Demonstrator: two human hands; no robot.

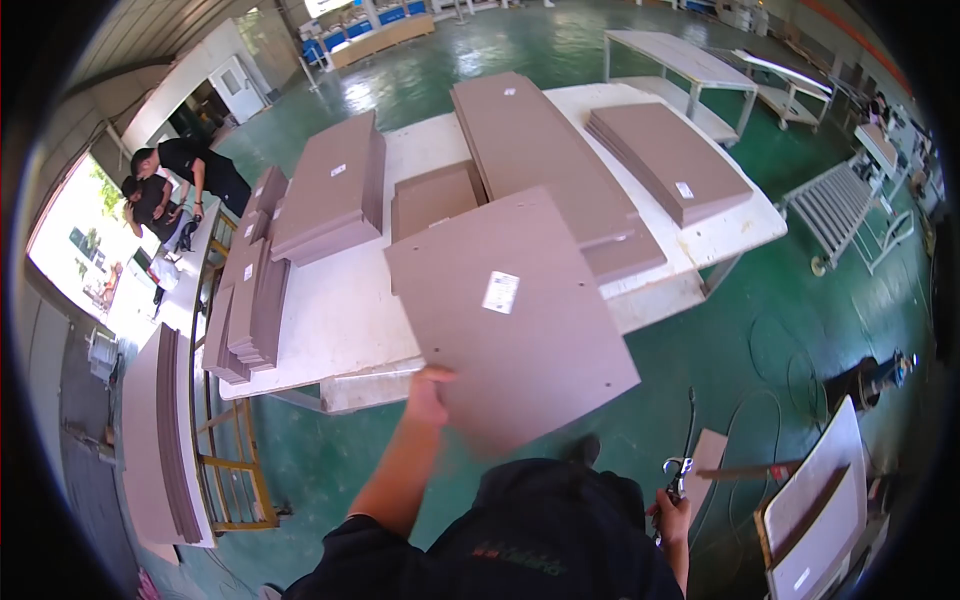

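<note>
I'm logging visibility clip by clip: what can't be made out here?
All in the head view:
Left hand: the fingers beneath the panel are hidden by it.
Panel's lower corner: blurred, likely by motion.
Label: its print is too small and blurred to read.
Tool: partly covered by the right hand, too small to tell its exact kind.
Small stack: its near end is hidden by the panel.
</note>
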